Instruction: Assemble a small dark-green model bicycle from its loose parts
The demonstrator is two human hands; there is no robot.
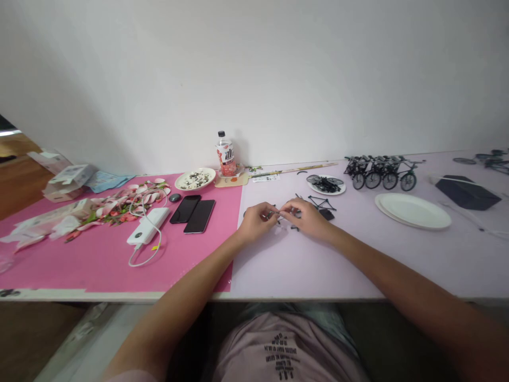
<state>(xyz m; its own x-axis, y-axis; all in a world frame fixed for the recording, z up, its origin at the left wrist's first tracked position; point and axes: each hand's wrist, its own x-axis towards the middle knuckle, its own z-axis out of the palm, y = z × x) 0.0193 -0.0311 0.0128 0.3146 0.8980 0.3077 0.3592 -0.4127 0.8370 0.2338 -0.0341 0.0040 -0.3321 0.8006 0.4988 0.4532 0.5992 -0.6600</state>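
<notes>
My left hand (256,222) and my right hand (305,215) meet fingertip to fingertip above the pale purple part of the table. Both are closed in a pinch around something small and dark, mostly covered by the fingers, so its kind does not show. Just behind my right hand lie a dark miniature bicycle frame (321,203) and a small black piece (327,214). Further back, a white plate (342,189) carries dark wheels and other black parts. To its right, several miniature bicycles (382,174) stand upright in a row.
White oval plates (413,211) and a dark folded item (467,192) lie on the right. Leftward on the pink sheet (99,270) are two phones (200,216), a white power bank (148,226) with its cable, and pink petals (147,193). A drink bottle (226,156) stands by the wall.
</notes>
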